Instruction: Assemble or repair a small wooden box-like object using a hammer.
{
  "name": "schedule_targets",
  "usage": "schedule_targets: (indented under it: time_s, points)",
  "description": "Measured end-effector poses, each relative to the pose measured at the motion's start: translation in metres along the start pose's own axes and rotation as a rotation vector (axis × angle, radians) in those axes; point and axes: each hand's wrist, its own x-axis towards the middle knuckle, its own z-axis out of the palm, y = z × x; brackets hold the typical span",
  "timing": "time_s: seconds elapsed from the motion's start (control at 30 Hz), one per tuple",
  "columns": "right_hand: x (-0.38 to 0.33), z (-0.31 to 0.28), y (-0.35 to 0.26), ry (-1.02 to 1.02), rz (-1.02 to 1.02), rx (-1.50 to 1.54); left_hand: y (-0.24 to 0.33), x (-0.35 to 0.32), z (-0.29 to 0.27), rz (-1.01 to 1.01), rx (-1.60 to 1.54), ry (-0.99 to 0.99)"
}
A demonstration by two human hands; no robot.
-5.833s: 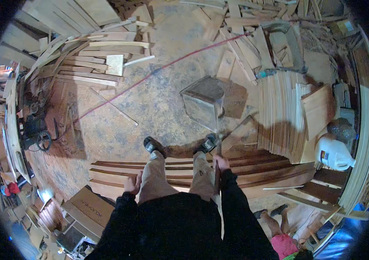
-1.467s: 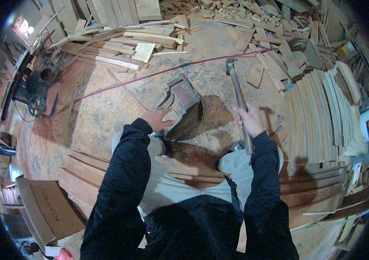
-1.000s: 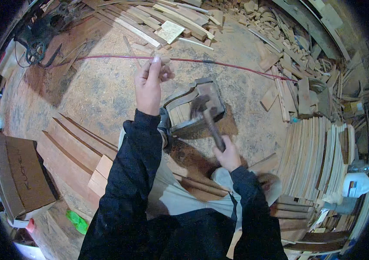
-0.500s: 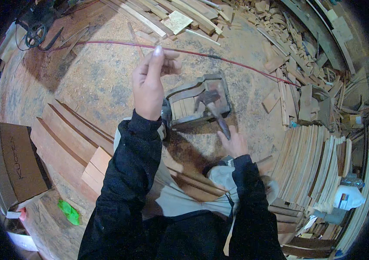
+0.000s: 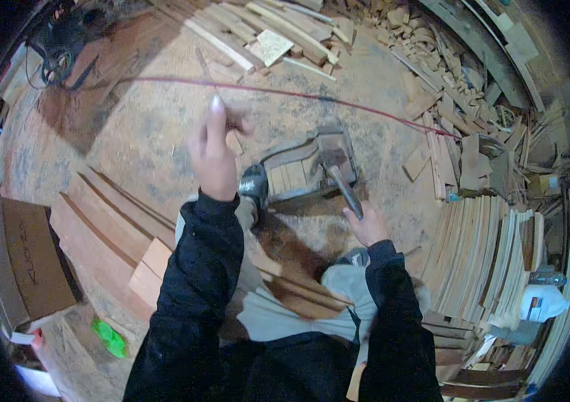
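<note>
The right hand (image 5: 369, 224) is wrapped shut around the handle of a hammer (image 5: 340, 179), and the hammer's head is laid on top of the small wooden frame (image 5: 308, 166) lying on the floor (image 5: 131, 134). Taking that frame as the landmark: the right hand is found just below it, the handle running up from the grip to the frame's right part.

The left hand (image 5: 215, 157) is raised to the left of the frame, fingers drawn together and pointing up; whether something small is pinched between them cannot be told, as the fingertips are blurred. A dark shoe (image 5: 255, 186) is pressed against the frame's left end.

Beyond the frame, a thin red cord (image 5: 285, 92) is stretched across the sawdust-covered floor. Further up, loose wooden slats (image 5: 251, 30) are heaped. To the frame's right, offcuts (image 5: 459, 134) are scattered, and below those a stack of thin boards (image 5: 479, 261) is laid, with a white plastic jug (image 5: 543, 301) at its lower right. Well to the frame's left, long planks (image 5: 104, 221) are seen, and past them a cardboard box (image 5: 27, 258).
</note>
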Motion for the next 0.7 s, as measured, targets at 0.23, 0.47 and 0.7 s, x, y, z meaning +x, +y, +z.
schedule_targets:
  time_s: [0.23, 0.47, 0.7]
  points:
    - [-0.052, -0.041, -0.091, 0.037, -0.332, 0.215, 0.004, -0.006, -0.017, 0.024, -0.070, 0.069]
    - [-0.002, 0.008, 0.054, -0.008, 0.019, 0.053, -0.015, 0.001, -0.016, -0.060, -0.255, 0.268]
    - [-0.051, -0.055, -0.087, 0.021, -0.260, 0.262, -0.006, -0.003, -0.012, -0.002, -0.294, 0.139]
